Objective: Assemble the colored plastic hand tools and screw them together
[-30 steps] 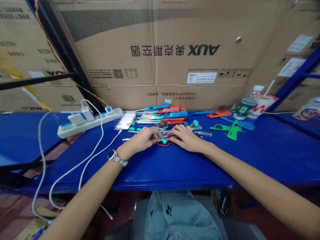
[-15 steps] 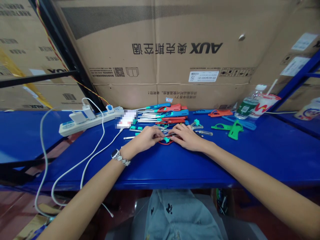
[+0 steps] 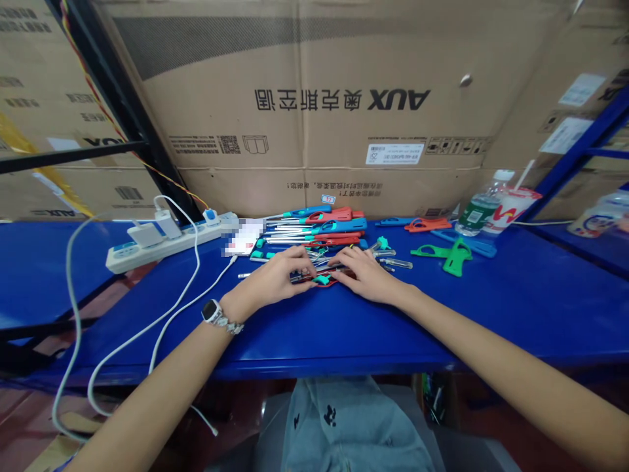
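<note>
Both hands rest on a blue metal table (image 3: 344,328) and meet over a long-nosed lighter part (image 3: 322,280) with a red shell, a teal trigger and a metal tube. My left hand (image 3: 278,278), a watch on its wrist, pinches the tube end with curled fingers. My right hand (image 3: 361,272) presses down on the red shell with its fingers together. Just behind the hands lies a pile of assembled lighters (image 3: 324,226) in red, blue and teal with metal tubes.
Loose green (image 3: 449,254), orange (image 3: 427,225) and blue handle shells lie to the right. A bottle (image 3: 479,206) and a cup with a straw (image 3: 511,206) stand at the back right. A power strip (image 3: 167,239) with white cables sits left. Cardboard boxes (image 3: 344,98) wall the back.
The hands stay on the same lighter part, with the fingers shifting slightly along it. The view has tilted a little.
</note>
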`<state>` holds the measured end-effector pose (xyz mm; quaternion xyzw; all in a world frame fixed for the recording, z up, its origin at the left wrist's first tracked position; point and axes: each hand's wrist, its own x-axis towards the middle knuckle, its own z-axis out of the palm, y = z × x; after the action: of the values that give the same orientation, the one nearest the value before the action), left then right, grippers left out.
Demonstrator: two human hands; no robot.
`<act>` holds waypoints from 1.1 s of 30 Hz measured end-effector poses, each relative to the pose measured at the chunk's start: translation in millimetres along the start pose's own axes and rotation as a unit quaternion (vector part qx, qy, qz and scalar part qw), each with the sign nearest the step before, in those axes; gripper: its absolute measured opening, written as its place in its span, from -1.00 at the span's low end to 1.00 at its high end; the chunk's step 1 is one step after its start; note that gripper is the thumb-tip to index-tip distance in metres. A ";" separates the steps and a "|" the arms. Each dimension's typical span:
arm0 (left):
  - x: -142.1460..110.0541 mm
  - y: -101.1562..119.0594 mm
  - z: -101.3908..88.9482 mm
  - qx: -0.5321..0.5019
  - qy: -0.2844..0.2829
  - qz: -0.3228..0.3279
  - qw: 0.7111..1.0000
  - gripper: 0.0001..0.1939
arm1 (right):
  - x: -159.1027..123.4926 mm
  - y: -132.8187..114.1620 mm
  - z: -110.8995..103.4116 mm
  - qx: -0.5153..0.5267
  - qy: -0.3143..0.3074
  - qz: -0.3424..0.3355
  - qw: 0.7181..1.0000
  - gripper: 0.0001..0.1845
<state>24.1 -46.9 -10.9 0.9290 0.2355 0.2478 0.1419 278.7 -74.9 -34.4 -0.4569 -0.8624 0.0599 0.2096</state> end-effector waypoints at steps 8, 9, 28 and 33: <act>-0.4 -3.8 9.0 0.037 -0.056 0.020 0.998 -0.89 | 3.8 -23.1 -4.7 -0.009 0.077 -0.033 0.996 -0.85; -0.2 -4.0 9.6 0.038 -0.057 0.023 0.997 -0.89 | 6.5 -27.0 -4.3 -0.010 0.066 -0.042 0.997 -0.88; -0.2 -10.6 15.0 0.051 -0.045 0.041 0.997 -0.84 | 12.0 -49.7 -1.1 -0.234 0.017 -0.057 0.970 -0.80; -0.6 -11.4 14.9 0.039 -0.036 0.053 0.997 -0.80 | 14.5 -50.7 -1.5 -0.222 0.011 -0.046 0.974 -0.83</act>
<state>27.3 -39.8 -27.9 0.9532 0.1908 0.2120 0.1003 233.5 -92.3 -13.7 -0.4528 -0.8717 -0.1481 0.1148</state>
